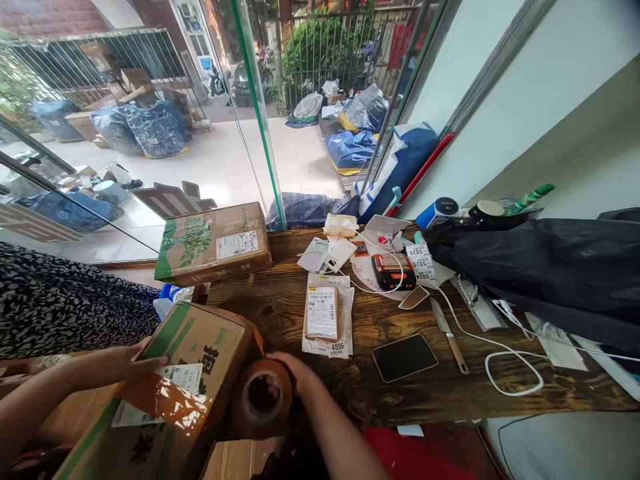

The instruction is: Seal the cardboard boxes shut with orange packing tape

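Note:
A cardboard box [220, 330] with green print and a white label leans at the lower left, partly over the table's edge. My left hand [137, 363] grips its left side, with the thumb lying over the top face near the label. Shiny brown packing tape [165, 397] stretches across the box and over part of the label. At the box's right side, my right hand [295, 373] is closed around a wide roll of brown packing tape [286, 407]; fingertips show through the core. The underside of the box is hidden.
Another labelled box [215, 243] lies at the table's back left. A small labelled parcel [323, 313], a phone [405, 358], a knife [450, 335], a label printer [394, 272] and a white cable [515, 390] lie rightward. A person in patterned clothing [65, 303] stands left.

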A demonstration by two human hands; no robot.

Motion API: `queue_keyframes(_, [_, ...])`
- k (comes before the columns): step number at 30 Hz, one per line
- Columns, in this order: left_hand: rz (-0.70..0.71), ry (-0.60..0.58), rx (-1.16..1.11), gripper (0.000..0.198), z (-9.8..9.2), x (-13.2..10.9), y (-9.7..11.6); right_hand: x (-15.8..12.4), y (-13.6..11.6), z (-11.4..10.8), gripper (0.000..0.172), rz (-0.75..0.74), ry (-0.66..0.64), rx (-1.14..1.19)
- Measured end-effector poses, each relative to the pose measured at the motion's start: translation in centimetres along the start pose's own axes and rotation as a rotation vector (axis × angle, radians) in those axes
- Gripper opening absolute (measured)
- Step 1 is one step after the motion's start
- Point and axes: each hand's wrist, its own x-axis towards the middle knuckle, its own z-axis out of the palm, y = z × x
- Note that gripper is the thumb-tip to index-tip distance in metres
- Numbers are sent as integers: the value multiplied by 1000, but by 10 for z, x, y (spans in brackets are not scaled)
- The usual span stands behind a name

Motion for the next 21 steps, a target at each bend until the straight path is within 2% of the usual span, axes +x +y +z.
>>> queue_keyframes(1, [43, -5, 72, 71, -12, 5, 15, -3, -14, -2, 53, 0, -22, -41])
queue_keyframes(3, [283, -16, 126, 86, -35, 21, 55, -6, -35, -3, 58, 17, -72, -68])
queue_keyframes(5, [504, -119, 157, 98, -50, 40, 98, -7, -43, -4, 61, 29, -92, -78])
queue_keyframes(6, [555, -202, 158, 100, -53, 48, 116, -8, -42, -4, 62, 28, -92, -73])
queue_keyframes(8, [523, -385, 119, 97, -53, 60, 141, -10, -33, -4, 67, -1, -99, -13])
queue_keyframes(10, [482, -448, 92, 90, -49, 64, 150, -13, -14, -5, 69, -94, -78, 120])
queue_keyframes(15, [468, -435, 80, 86, -43, 67, 142, -1, 50, 7, 63, -468, 71, 441])
queue_keyframes(18, [444, -452, 86, 90, -44, 69, 141, 10, 71, 21, 62, -692, 133, 588])
queue_keyframes(19, [439, -453, 87, 91, -45, 69, 142, 8, 72, 24, 62, -715, 126, 598])
queue_keyframes(21, [435, -443, 88, 91, -45, 68, 143, -5, 65, 25, 60, -653, 92, 582])
